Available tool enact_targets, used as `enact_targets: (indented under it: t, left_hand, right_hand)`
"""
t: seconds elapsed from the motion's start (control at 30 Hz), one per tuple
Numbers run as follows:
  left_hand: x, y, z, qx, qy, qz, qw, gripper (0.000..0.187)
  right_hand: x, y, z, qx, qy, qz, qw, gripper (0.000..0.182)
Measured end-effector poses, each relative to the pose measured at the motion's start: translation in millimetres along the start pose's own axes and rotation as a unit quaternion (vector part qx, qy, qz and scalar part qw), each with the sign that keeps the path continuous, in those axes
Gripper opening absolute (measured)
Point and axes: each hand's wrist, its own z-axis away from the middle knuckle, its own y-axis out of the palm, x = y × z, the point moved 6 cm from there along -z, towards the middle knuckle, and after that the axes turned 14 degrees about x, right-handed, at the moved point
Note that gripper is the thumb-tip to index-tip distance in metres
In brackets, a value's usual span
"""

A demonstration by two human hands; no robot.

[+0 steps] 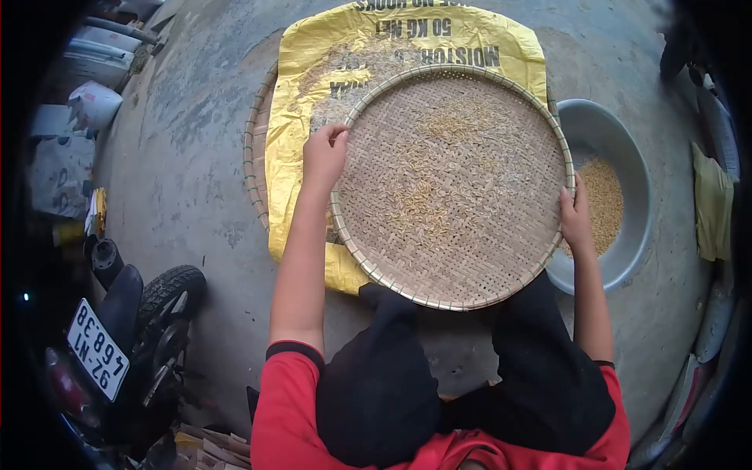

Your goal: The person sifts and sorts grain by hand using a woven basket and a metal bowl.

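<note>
A round woven bamboo winnowing tray (501, 227) is held up in front of me, over my knees. Yellowish grains (423, 205), possibly unhusked rice, lie scattered across its weave. My left hand (325, 157) grips the rim at the upper left. On the right side, my right hand (576, 215) is closed on the rim, its fingers partly hidden. Beneath the tray is a yellow sack (294, 180) with black print, strewn with husks or chaff. A metal basin (638, 180) with a heap of similar grain (603, 204) stands at the right, partly covered by the tray.
Another woven tray (254, 168) lies under the yellow sack on the concrete floor (188, 180). A motorbike (149, 321) stands at the lower left. Bags and boxes (66, 168) line the left side, and sacks (713, 204) lie along the right edge.
</note>
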Motion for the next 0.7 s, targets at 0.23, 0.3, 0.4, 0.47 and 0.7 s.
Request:
enact_targets:
  t: [0.23, 0.3, 0.4, 0.47, 0.7]
  left_hand:
    - [2.4, 33.9, -7.9, 0.074, 0.048, -0.138, 0.986, 0.011]
    - [1.9, 37.5, -10.4, 0.075, 0.078, -0.177, 0.978, 0.011]
    - [-0.4, 44.1, -10.7, 0.081, 0.105, -0.242, 0.961, 0.010]
    - [-3.6, 46.1, -11.3, 0.087, 0.103, -0.264, 0.955, 0.011]
    - [1.3, 53.5, -20.8, 0.096, 0.063, -0.299, 0.947, 0.010]
  right_hand:
    - [2.4, -1.1, 2.0, -0.005, 0.032, 0.009, 0.999, 0.050]
    - [-4.1, -2.0, 0.1, -0.006, 0.030, 0.015, 0.999, 0.050]
    - [-7.5, -1.9, -0.7, -0.010, 0.019, 0.011, 1.000, 0.049]
    - [-3.1, -2.3, 0.0, -0.013, 0.011, 0.004, 1.000, 0.048]
    - [8.7, -1.3, 3.1, -0.024, 0.011, 0.000, 1.000, 0.048]
